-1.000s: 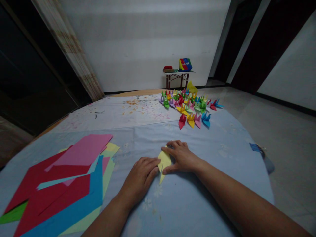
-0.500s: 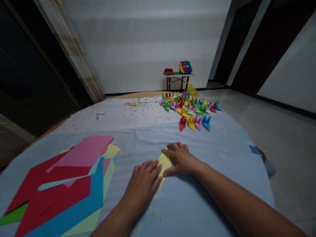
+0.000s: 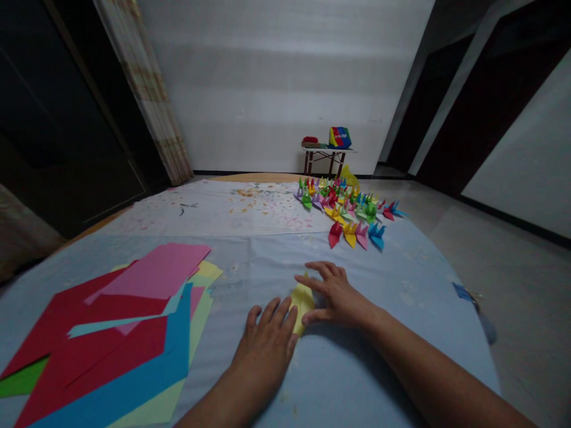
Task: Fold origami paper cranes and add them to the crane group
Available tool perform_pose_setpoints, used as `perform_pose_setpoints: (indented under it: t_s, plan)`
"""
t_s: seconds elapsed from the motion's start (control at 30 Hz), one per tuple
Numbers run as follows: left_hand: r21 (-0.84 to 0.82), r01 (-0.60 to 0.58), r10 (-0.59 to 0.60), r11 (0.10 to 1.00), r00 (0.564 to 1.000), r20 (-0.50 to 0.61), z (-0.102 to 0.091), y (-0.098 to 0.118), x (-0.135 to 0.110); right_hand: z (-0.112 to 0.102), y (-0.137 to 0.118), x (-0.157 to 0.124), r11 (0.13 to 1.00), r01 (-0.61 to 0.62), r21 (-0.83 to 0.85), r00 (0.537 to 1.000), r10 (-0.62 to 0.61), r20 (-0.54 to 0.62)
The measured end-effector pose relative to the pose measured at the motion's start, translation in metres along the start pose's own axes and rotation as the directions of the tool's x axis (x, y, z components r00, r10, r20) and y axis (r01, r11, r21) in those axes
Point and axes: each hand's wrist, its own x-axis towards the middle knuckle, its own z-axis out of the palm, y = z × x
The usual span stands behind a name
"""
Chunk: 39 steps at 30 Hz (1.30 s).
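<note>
A small folded piece of yellow paper, pointed at its top, lies on the light blue tablecloth between my hands. My left hand rests flat along the paper's left side, fingers stretched out, fingertips on its edge. On the other side, my right hand is arched with thumb and fingers spread apart. Its thumb tip is at the paper's lower right edge, and its index fingertip is over the top part. Neither hand is wrapped around the paper. Part of the left edge is hidden under my left fingers.
Loose coloured sheets in pink, red, blue and green lie overlapping at the left. Many folded paper cranes stand at the table's far right, with a front row nearer me. A small side table stands by the wall.
My right fingers have spread and lifted a little off the paper. My left hand lies flatter, with fingers more spread. The view has tilted slightly upward.
</note>
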Motion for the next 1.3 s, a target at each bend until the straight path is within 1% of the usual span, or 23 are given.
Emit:
perform_pose_setpoints:
  t_s: [0.07,0.13,0.23,0.33,0.53,0.63,0.73,0.8,0.87,0.93,1.0,1.07,1.13,1.3]
  plan:
    - [-0.013,-0.004,0.004,1.0,1.0,-0.002,0.0,0.0,0.0,-0.001,-0.004,-0.002,0.998,0.052,-0.041,0.998,-0.05,0.03]
    - [-0.021,-0.016,0.016,1.0,1.0,-0.002,0.001,-0.001,0.0,0.0,-0.007,-0.005,0.995,0.079,-0.068,0.994,-0.074,0.075]
    - [-0.054,-0.026,0.025,0.998,1.0,-0.017,0.003,-0.002,0.0,0.003,-0.007,-0.008,0.994,0.068,-0.087,0.991,-0.057,0.119]
    - [-0.085,-0.022,0.019,0.996,0.999,-0.041,0.004,-0.003,-0.001,0.006,-0.004,-0.008,0.994,0.048,-0.102,0.991,-0.034,0.132]
    - [-0.101,-0.003,0.0,0.995,0.999,-0.033,-0.002,-0.001,0.0,0.01,0.011,0.0,0.986,-0.052,-0.157,0.995,0.065,0.077]
    - [-0.117,0.009,-0.013,0.993,0.999,-0.038,-0.005,0.0,0.002,0.009,0.017,0.005,0.982,-0.079,-0.173,0.994,0.09,0.055]
    - [-0.124,0.01,-0.017,0.992,0.998,-0.055,-0.002,0.001,0.002,0.006,0.016,0.007,0.98,-0.1,-0.172,0.994,0.104,0.012]
    - [-0.127,0.003,-0.012,0.992,0.998,-0.069,0.001,0.0,0.001,0.003,0.011,0.004,0.984,-0.086,-0.154,0.996,0.084,-0.016]
    - [-0.131,-0.008,-0.002,0.991,0.997,-0.077,0.003,0.0,0.001,0.001,0.004,0.001,0.991,-0.042,-0.126,0.999,0.04,-0.02]
    - [-0.136,-0.014,0.003,0.991,0.997,-0.08,0.004,0.001,0.002,0.001,-0.002,-0.003,0.995,0.007,-0.099,1.0,-0.005,0.012]
    - [-0.138,-0.011,0.0,0.99,0.997,-0.078,0.003,0.001,0.003,0.004,-0.005,-0.005,0.996,0.019,-0.082,0.999,-0.016,0.039]
    - [-0.138,-0.009,0.0,0.99,0.998,-0.066,0.002,0.001,0.004,0.007,-0.003,-0.004,0.996,-0.005,-0.088,0.999,0.008,0.038]
    - [-0.132,-0.009,0.001,0.991,0.998,-0.06,0.001,0.002,0.005,0.011,0.002,-0.001,0.992,-0.045,-0.115,0.999,0.047,0.012]
    - [-0.105,0.004,-0.012,0.994,0.997,-0.079,0.002,0.004,0.005,0.015,0.019,0.011,0.977,-0.134,-0.166,0.991,0.129,-0.042]
